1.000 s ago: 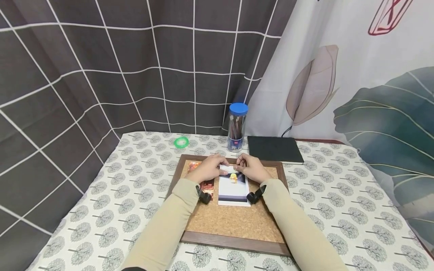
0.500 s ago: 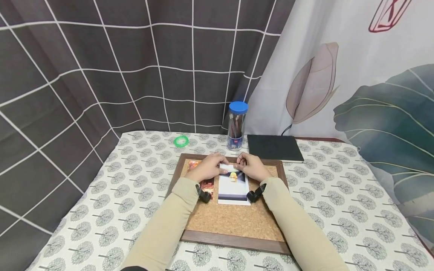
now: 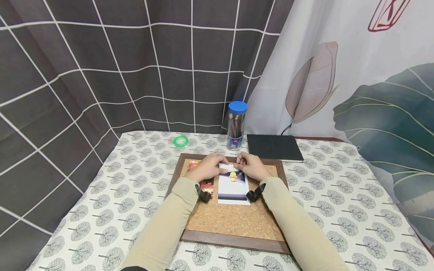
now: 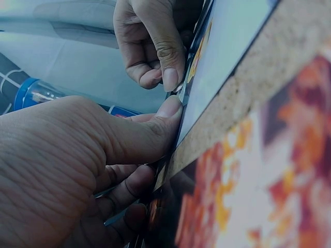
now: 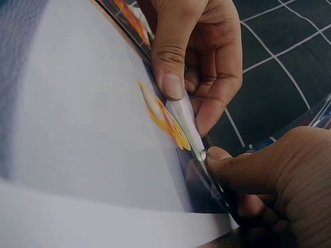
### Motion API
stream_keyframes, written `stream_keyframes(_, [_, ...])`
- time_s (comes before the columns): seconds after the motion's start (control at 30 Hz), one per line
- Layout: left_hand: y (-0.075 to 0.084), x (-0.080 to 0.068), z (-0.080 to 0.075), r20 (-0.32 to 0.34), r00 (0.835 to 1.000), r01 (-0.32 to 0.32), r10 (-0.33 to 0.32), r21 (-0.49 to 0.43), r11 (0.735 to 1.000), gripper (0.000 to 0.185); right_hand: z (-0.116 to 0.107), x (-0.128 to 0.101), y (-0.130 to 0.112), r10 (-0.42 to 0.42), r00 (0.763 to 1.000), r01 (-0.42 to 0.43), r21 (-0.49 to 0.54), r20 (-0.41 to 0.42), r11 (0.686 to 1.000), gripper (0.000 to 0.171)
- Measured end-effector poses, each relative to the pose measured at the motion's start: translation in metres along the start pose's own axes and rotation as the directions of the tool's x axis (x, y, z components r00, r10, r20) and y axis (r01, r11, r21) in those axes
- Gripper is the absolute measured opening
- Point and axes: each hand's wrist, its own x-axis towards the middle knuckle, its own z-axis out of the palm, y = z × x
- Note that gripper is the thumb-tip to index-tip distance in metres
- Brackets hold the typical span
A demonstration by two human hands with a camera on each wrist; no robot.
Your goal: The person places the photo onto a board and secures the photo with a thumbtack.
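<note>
A green tape ring (image 3: pixel 181 141) lies near the desk's (image 3: pixel 135 210) far left edge, with bare patterned cloth around it. The left hand (image 3: pixel 206 169) pinches the top left of a glossy white-bordered photo (image 3: pixel 232 186), thumb curled on it. The photo lies flat on the rough cork board (image 3: pixel 234 222), whose wooden frame leaves open cork below. The right hand (image 3: pixel 251 168) presses a small metal pin (image 5: pixel 203 154) at the photo's top edge. Behind stand a blue-lidded jar (image 3: pixel 236 125) and a black notebook (image 3: pixel 274 148).
</note>
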Motion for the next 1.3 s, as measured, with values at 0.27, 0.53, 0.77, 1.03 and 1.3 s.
stream_keyframes(0.27, [-0.0013, 0.0003, 0.0011, -0.004, 1.0, -0.005, 0.005, -0.01, 1.0, 0.028, 0.0005, -0.0003, -0.0001, 0.008, 1.0, -0.008, -0.016, -0.01, 1.0, 0.016])
stream_keyframes(0.53, [-0.0015, 0.0001, 0.0007, -0.004, 1.0, -0.007, 0.007, 0.0, 1.0, 0.028, -0.0001, -0.001, -0.0012, -0.013, 1.0, 0.012, -0.025, -0.022, 1.0, 0.013])
stream_keyframes(0.77, [0.0004, -0.0024, -0.0013, -0.005, 1.0, -0.02, 0.02, -0.011, 1.0, 0.028, -0.0023, -0.002, 0.0029, -0.09, 0.989, 0.072, -0.147, -0.118, 0.986, 0.018])
stream_keyframes(1.03, [0.0016, -0.0028, -0.002, 0.001, 1.0, -0.021, 0.021, -0.006, 1.0, 0.028, -0.0066, -0.0022, 0.0042, -0.058, 0.988, 0.035, -0.16, -0.142, 0.986, 0.02])
stream_keyframes(1.3, [0.0026, -0.0038, -0.0031, 0.0, 1.0, -0.024, 0.024, 0.011, 1.0, 0.028, -0.0067, -0.0031, 0.0031, -0.054, 0.989, 0.035, -0.138, -0.139, 0.99, 0.02])
